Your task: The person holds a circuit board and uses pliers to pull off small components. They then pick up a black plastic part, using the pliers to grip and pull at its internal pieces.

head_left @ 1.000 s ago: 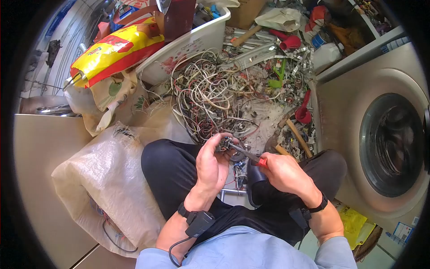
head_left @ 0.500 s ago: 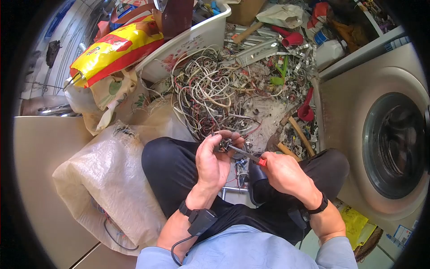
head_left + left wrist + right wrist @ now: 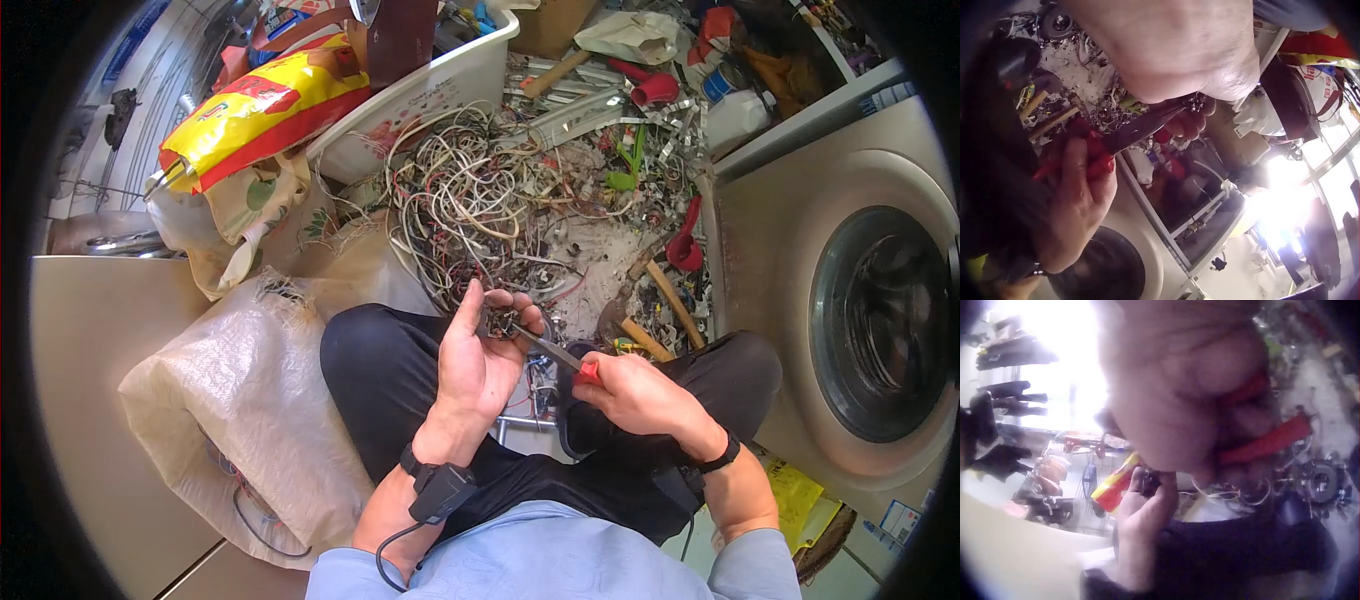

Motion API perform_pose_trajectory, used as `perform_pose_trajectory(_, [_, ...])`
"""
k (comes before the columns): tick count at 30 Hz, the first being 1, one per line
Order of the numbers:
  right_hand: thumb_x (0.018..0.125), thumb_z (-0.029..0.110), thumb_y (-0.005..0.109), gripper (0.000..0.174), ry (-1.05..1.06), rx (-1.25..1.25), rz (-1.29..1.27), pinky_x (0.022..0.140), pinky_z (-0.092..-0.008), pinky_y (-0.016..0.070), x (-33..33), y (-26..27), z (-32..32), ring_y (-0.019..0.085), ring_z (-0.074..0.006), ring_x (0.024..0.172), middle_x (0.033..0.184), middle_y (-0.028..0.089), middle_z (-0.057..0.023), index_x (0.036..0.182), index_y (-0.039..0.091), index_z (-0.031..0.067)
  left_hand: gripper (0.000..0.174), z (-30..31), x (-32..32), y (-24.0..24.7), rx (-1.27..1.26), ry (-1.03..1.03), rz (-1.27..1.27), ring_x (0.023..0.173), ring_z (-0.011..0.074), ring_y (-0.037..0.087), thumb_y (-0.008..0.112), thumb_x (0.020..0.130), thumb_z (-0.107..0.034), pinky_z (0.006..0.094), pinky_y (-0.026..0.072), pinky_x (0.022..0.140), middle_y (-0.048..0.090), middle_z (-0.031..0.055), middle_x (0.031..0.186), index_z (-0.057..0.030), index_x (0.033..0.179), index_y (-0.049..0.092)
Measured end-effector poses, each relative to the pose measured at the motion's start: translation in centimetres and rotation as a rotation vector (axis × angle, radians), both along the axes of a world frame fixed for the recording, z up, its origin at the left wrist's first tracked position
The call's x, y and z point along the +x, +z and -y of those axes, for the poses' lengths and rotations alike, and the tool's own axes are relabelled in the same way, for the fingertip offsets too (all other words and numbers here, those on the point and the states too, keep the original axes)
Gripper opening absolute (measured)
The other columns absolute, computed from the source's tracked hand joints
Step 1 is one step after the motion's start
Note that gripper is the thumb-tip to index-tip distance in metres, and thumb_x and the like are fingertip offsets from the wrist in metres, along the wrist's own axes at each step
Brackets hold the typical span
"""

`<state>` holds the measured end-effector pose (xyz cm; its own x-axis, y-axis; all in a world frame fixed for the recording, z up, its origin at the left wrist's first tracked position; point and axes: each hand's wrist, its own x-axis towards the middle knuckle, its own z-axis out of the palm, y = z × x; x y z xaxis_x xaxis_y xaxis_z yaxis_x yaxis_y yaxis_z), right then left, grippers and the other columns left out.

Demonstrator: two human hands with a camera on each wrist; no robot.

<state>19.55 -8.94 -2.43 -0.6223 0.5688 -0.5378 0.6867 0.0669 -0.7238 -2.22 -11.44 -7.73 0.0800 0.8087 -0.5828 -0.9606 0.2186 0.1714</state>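
My left hand (image 3: pixel 472 370) is palm up, cradling a small dark metal part (image 3: pixel 498 322) in its bent fingers, while the thumb points up away from it. My right hand (image 3: pixel 645 395) grips long-nose pliers (image 3: pixel 556 355) by their red handles. The pliers' dark, tapering nose reaches the part from the right; in the left wrist view its tip meets the part (image 3: pixel 1195 102) at the fingertips. Much of the part is hidden by fingers, so I cannot tell its kind.
Beyond the hands lies a tangled heap of wires (image 3: pixel 460 205) beside metal scraps and wooden-handled tools (image 3: pixel 672 305). A white tub (image 3: pixel 430 105) stands behind. A woven sack (image 3: pixel 245 410) is at the left, a washing machine (image 3: pixel 780 290) at the right.
The left thumb has lifted off the part and straightened, and the palm has opened out more. The pliers stay at the part, with the right hand shifted slightly.
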Motion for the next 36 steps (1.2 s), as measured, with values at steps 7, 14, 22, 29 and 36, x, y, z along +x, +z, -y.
perform_pose_trajectory(7, [0.095, 0.022, 0.066, 0.022, -0.049, -0.061, -0.023, 0.076, -0.0494, 0.0529, -0.9, -0.6, 0.2, 0.068, -0.0456, 0.09, 0.086, 0.069, -0.0235, 0.104, 0.063, 0.0011, 0.038, 0.0, -0.5, 0.2, -0.032, 0.082, 0.076, 0.109, 0.0322, 0.067, 0.056, 0.106, -0.036, 0.0459, 0.0555, 0.1, 0.068, 0.0179, 0.113, 0.0004, 0.101, 0.066])
perform_pose_trajectory(14, [0.096, 0.021, 0.065, 0.023, -0.111, -0.072, -0.026, 0.076, -0.0485, 0.0527, -1.4, -0.5, 0.2, 0.068, -0.0439, 0.089, 0.086, 0.069, -0.0235, 0.106, 0.064, 0.0008, 0.038, 0.1, -0.5, -0.2, -0.045, 0.124, -0.095, 0.111, 0.0319, 0.065, 0.055, 0.107, -0.034, 0.0449, 0.055, 0.101, 0.067, 0.019, 0.115, 0.0019, 0.105, 0.065])
perform_pose_trajectory(22, [0.102, 0.022, 0.06, 0.023, -0.153, -0.569, -0.095, 0.054, -0.0294, 0.0533, -1.7, -0.2, -0.5, 0.064, -0.0122, 0.058, 0.076, 0.068, -0.0061, 0.098, 0.065, -0.0003, 0.033, 0.2, 0.1, 0.2, 0.068, 0.072, -0.297, 0.104, 0.0285, 0.067, 0.055, 0.107, -0.03, 0.0446, 0.056, 0.096, 0.069, 0.0153, 0.11, 0.0005, 0.106, 0.067])
perform_pose_trajectory(29, [0.102, 0.023, 0.059, 0.028, -0.17, -0.613, -0.103, 0.053, -0.0286, 0.0519, -1.9, -0.4, -0.4, 0.062, -0.0123, 0.056, 0.074, 0.068, -0.005, 0.089, 0.065, -0.0003, 0.029, 0.4, -0.2, 0.3, 0.165, 0.023, -0.37, 0.099, 0.0262, 0.069, 0.056, 0.106, -0.024, 0.0412, 0.0565, 0.089, 0.072, 0.0139, 0.103, 0.0017, 0.103, 0.069])
perform_pose_trajectory(36, [0.102, 0.024, 0.06, 0.029, -0.21, -0.554, -0.16, 0.053, -0.0299, 0.0477, -1.7, -1.5, 0.3, 0.061, -0.0107, 0.057, 0.068, 0.064, -0.0027, 0.085, 0.064, 0.0005, 0.03, 0.3, 0.5, 0.4, 0.254, -0.012, -0.523, 0.097, 0.0258, 0.069, 0.053, 0.108, -0.023, 0.0411, 0.0562, 0.09, 0.071, 0.0148, 0.105, 0.003, 0.106, 0.069])
